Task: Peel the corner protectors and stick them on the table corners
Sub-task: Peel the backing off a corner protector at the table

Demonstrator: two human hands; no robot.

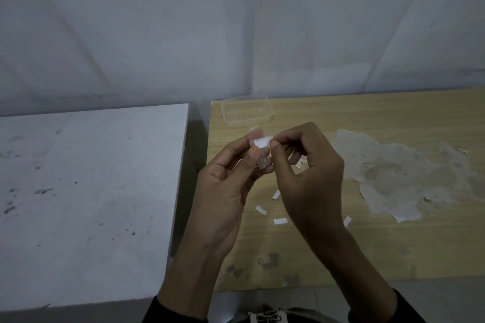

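My left hand (231,178) holds a small clear corner protector (263,161) between thumb and fingers, above the left part of the wooden table (393,231). A white backing strip (262,142) stands out from the protector's top. My right hand (307,165) pinches the right end of that strip between thumb and forefinger. Both hands hover over the table, fingers curled. Much of the protector is hidden behind my fingers.
A clear plastic container (246,112) stands at the wooden table's far left corner. Several peeled white strips (280,221) lie on the wood below my hands. A large patch of torn veneer (401,178) spreads to the right. A white table (91,191) stands to the left, across a narrow gap.
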